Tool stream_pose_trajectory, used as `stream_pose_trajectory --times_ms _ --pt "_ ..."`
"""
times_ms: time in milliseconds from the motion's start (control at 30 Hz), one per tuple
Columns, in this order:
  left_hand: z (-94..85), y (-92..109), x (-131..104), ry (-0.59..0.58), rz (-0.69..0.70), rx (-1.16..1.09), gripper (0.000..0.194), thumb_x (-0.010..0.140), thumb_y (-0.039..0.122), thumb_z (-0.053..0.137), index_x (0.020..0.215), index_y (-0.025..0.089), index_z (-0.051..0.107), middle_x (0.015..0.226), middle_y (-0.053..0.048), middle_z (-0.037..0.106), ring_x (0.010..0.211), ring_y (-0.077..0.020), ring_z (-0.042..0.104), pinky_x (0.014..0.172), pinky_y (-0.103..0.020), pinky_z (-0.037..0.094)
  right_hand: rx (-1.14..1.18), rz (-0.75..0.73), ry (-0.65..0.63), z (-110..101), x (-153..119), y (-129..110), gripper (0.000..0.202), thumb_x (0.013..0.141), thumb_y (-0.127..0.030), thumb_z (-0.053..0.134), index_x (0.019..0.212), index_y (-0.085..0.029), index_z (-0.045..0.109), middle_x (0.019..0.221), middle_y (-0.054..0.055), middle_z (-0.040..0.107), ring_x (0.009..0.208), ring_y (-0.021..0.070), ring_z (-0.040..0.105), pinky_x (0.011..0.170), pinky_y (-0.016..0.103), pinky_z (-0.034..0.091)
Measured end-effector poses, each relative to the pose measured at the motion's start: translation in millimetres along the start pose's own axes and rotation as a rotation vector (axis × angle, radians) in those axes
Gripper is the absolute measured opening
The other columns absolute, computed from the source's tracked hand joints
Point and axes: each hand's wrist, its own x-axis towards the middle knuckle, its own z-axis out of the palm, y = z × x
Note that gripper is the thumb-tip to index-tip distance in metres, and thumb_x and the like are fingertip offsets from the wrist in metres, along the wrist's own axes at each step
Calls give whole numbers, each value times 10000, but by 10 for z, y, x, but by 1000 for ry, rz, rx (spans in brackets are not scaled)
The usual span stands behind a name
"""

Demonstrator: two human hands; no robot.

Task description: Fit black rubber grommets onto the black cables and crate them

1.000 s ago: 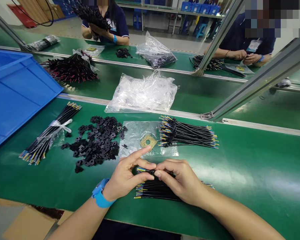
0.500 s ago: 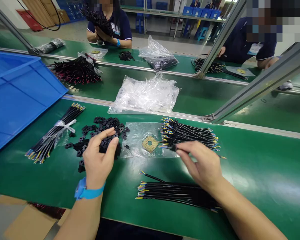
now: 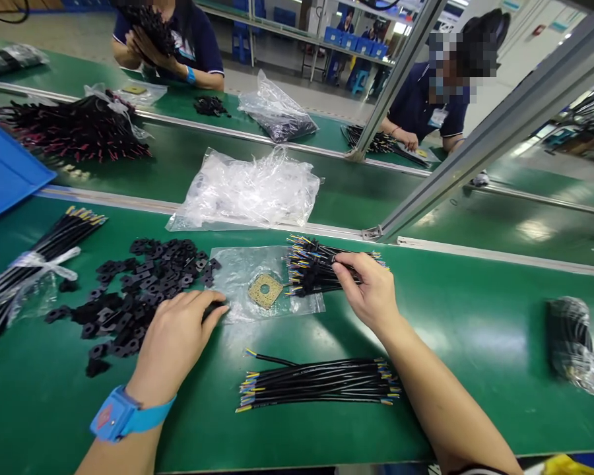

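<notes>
My left hand [image 3: 175,336], wearing a blue wrist strap [image 3: 121,414], is closed with a small black part [image 3: 214,307] between thumb and fingers. It is at the right edge of a loose heap of small black parts with holes [image 3: 148,277]. My right hand [image 3: 369,290] pinches a short black cable over a pile of black cables [image 3: 311,264] fitted with black parts; the fingers hide most of that cable. Between the hands, a tan plate with a hole [image 3: 266,305] lies on a clear plastic bag [image 3: 230,267]. Nearer me lies a row of cables [image 3: 321,382] with coloured wire ends.
A tied cable bundle [image 3: 34,264] and a blue bin [image 3: 14,161] are on the left. Clear bags [image 3: 247,191] lie against the metal rail behind. A slanted metal post [image 3: 455,155] rises at right, and a wrapped bundle [image 3: 571,343] lies below it. Two co-workers sit opposite.
The view has swung right. My right hand has carried its cable onto the far cable pile. My left hand has moved from above the black parts to their right edge, its fingers closing on one.
</notes>
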Motion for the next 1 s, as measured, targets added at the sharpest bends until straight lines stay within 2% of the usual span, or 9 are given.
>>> stream_pose_trajectory --times_ms 133,333,467,500,567,700,767,833,1000 --pt "19 61 4 23 19 -119 293 1013 470 509 980 233 679 990 -95 780 886 -294 721 802 -403 519 -24 -13 -17 22 13 25 212 1050 -321 551 1021 -208 728 819 29 706 684 160 612 685 288 503" --pt "40 76 0 -48 62 -89 383 1020 492 465 874 238 712 947 -93 808 841 -303 734 770 -423 534 -101 -86 -106 188 61 172 314 1061 -222 458 1264 -203 697 1071 102 746 954 240 653 873 394 499" --pt "8 40 -10 -72 35 -105 492 1000 604 460 874 247 775 964 -103 826 853 -324 755 791 -447 563 -131 -110 -107 113 14 83 302 1044 -258 533 1303 -193 674 1123 119 740 1015 260 652 897 418 480" --pt "-4 35 -14 -75 24 -130 511 992 630 463 873 250 783 972 -104 829 864 -328 760 799 -447 570 -102 -110 -151 72 -12 28 276 1044 -271 550 1276 -202 683 1071 102 752 978 247 664 876 403 480" --pt "-28 37 -19 -93 10 -180 511 986 642 471 880 256 789 978 -100 830 879 -327 764 810 -439 578 -10 -139 -327 -2 -76 -103 187 1039 -288 587 1160 -216 710 935 53 764 858 212 676 813 362 474" --pt "-43 69 -11 -120 8 -203 371 1002 495 511 1068 236 769 975 -100 806 887 -304 745 816 -431 579 66 -242 -646 -36 -219 -350 95 987 -283 693 949 -198 712 818 27 750 745 186 666 756 333 454" --pt "-35 82 -4 -113 15 -195 318 1004 396 512 1104 223 760 949 -98 787 870 -290 736 806 -430 580 73 -250 -747 2 -280 -437 92 956 -280 740 928 -197 712 805 22 745 738 184 669 735 322 456" --pt "-28 90 0 -116 40 -197 298 1003 339 507 1042 224 779 939 -92 774 866 -277 734 804 -420 585 83 -246 -849 52 -329 -503 115 927 -301 779 929 -200 725 810 16 747 740 183 679 717 310 465" --pt "-56 103 -12 -197 75 -262 331 1004 398 537 940 236 818 980 -76 775 846 -238 744 784 -354 609 83 -253 -993 91 -370 -594 114 932 -313 774 955 -202 760 847 21 757 784 190 703 697 292 484"
